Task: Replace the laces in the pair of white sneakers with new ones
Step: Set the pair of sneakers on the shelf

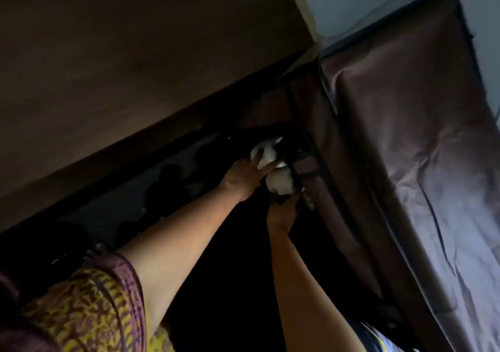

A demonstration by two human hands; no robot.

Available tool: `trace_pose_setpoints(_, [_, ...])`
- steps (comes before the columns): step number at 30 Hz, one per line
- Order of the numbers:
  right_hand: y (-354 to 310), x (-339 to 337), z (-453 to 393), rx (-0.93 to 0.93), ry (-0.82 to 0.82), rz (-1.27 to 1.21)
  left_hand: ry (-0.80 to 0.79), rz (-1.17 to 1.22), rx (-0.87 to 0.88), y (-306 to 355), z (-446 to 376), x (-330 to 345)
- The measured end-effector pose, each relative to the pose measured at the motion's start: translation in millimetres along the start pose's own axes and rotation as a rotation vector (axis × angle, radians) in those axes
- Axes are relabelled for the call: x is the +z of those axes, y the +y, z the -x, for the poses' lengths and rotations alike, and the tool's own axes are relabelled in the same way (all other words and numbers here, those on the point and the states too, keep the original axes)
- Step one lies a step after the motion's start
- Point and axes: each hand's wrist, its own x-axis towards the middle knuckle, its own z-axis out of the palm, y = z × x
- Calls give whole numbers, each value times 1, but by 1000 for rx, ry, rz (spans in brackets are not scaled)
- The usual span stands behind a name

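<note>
Patterned yellow-and-maroon sleeve (81, 305) at lower left. Left hand (243, 174) reaches up, fingers curled on upper white sneaker (266, 152) in dark shelf. Right hand (282, 211) just beneath, gripping lower white sneaker (280, 183). Brown fabric wardrobe cover (405, 135) hangs at right. Judged: task at very start, shoes only being fetched; all relacing left. Laces, shelf contents, fingertips lost in dark.

My one head camera looks down along my outstretched arms, tilted, close to a dim brown fabric-covered rack (392, 135) filling the right of the frame.
</note>
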Motion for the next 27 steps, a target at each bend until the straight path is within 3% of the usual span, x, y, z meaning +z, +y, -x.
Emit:
trace_pose_setpoints(3, [4,8,-21,-9,37,-22,-14,105,-97,5,-25,1])
trace_pose_setpoints(9, [-15,-8,-7,21,77,-53,73,9,-93,11,-20,-13])
trace_pose_setpoints(13, [-17,-2,46,76,17,-220,244,136,-86,-3,40,0])
trace_pose_setpoints(15, [-16,5,80,71,3,-214,183,134,-89,-19,78,12])
trace_pose_setpoints(19, [-8,26,150,-7,-4,-235,211,159,-195,-36,160,28])
trace_pose_setpoints(22, [-10,37,197,-59,-45,-229,353,245,-329,-38,219,22])
trace_pose_setpoints(27, [-29,40,263,-194,-118,-205,486,264,-407,-45,300,-6])
